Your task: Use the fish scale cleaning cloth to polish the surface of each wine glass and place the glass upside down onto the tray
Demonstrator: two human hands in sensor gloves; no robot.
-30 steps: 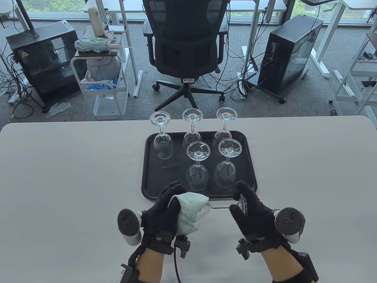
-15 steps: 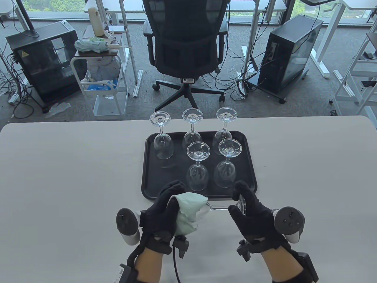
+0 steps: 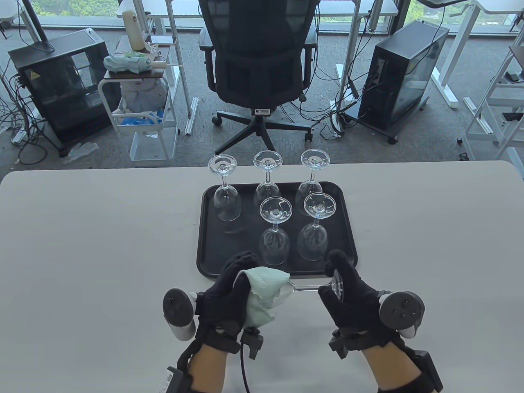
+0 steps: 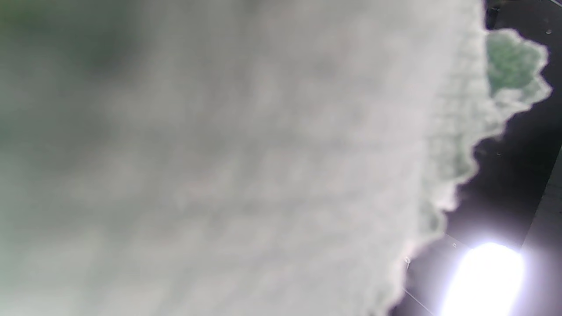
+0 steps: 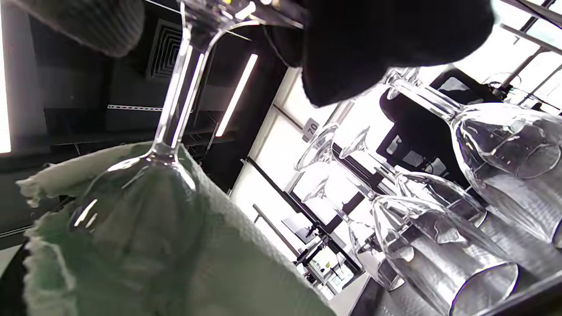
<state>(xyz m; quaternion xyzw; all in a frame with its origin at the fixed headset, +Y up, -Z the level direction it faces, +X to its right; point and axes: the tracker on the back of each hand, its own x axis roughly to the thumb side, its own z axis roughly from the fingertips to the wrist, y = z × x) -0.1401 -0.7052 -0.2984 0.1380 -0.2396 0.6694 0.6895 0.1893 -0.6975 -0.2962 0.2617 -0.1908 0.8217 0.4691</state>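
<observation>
- Left hand [image 3: 227, 297] grips the cloth [image 3: 264, 294] around the glass [image 3: 305, 287] bowl.
- Right hand [image 3: 352, 301] fingers pinch its foot.
- Five glasses [image 3: 275, 231] stand inverted on the tray [image 3: 208, 245].

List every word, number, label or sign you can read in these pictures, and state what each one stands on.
"70": small sign in the right wrist view's background.
Yellow warning triangle on the left black cabinet: a symbol, no words.
White label on the office chair: too small to read.
Wrist label: blurred.
</observation>
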